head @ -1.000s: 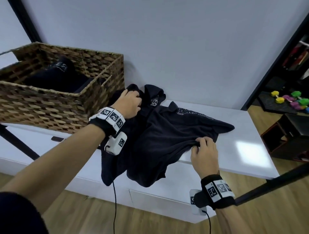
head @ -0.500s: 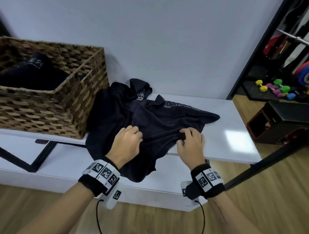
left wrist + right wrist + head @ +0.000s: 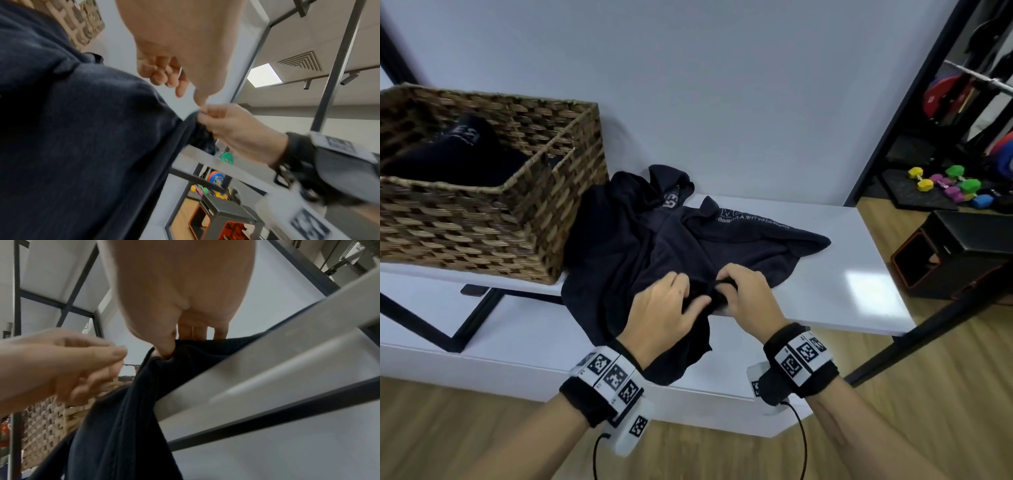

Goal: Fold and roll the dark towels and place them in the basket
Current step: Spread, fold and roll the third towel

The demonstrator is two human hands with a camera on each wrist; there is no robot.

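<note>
The dark towel [image 3: 654, 246] under my hands is navy, crumpled and unfolded, with pale lettering on the part lying beyond my knuckles. It is spread over the white shelf [image 3: 859, 284], and one end of it hangs off the front edge below my left wrist. My right hand [image 3: 748, 298] pinches a bunched fold of it between thumb and curled fingers, right at the shelf's front edge. My left hand [image 3: 664, 318] is just beside it, fingers loosely bent and spread over the cloth; I cannot tell whether they grip anything. Up and to the left of my left hand stands the woven basket [image 3: 482, 222], the towel touching its near corner, and a rolled dark towel [image 3: 458, 150] already lies inside. To the right of my right hand the shelf top is bare white as far as its end.
</note>
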